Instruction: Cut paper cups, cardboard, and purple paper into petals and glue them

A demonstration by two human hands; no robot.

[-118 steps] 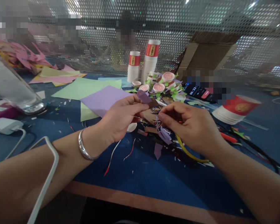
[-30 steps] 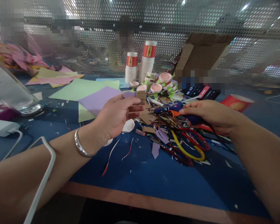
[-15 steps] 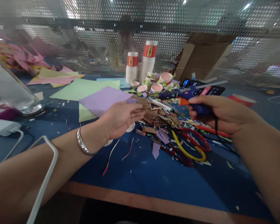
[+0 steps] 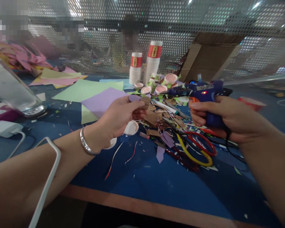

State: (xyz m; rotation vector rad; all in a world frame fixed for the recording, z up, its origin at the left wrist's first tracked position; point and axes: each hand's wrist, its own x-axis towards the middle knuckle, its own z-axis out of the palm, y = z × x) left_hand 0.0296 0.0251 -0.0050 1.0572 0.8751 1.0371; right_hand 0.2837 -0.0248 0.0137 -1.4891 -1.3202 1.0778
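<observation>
My left hand (image 4: 120,115), with a silver bangle at the wrist, is closed. Its thumb and fingers pinch a small brown cardboard piece (image 4: 146,101), and a bit of purple paper (image 4: 134,98) shows above the thumb. In my right hand (image 4: 228,118) is a blue hot glue gun (image 4: 201,90), fingers wrapped round its handle by the orange trigger (image 4: 193,100). A red light glows on its side. The nozzle points left, above several small decorated paper pieces (image 4: 161,89). Under my left hand lies a white disc (image 4: 131,128).
Scissors with yellow (image 4: 192,155) and red handles lie among paper scraps and a marker (image 4: 165,106). Stacked paper cups (image 4: 153,63) stand behind. Coloured sheets (image 4: 85,91), a clear glass (image 4: 16,91) and a white charger (image 4: 6,129) are left. A cardboard box (image 4: 209,60) stands at back right.
The glue gun has moved right and up, its body now tilted more upright. My left fingers, stretched out before, have curled in on the cardboard piece.
</observation>
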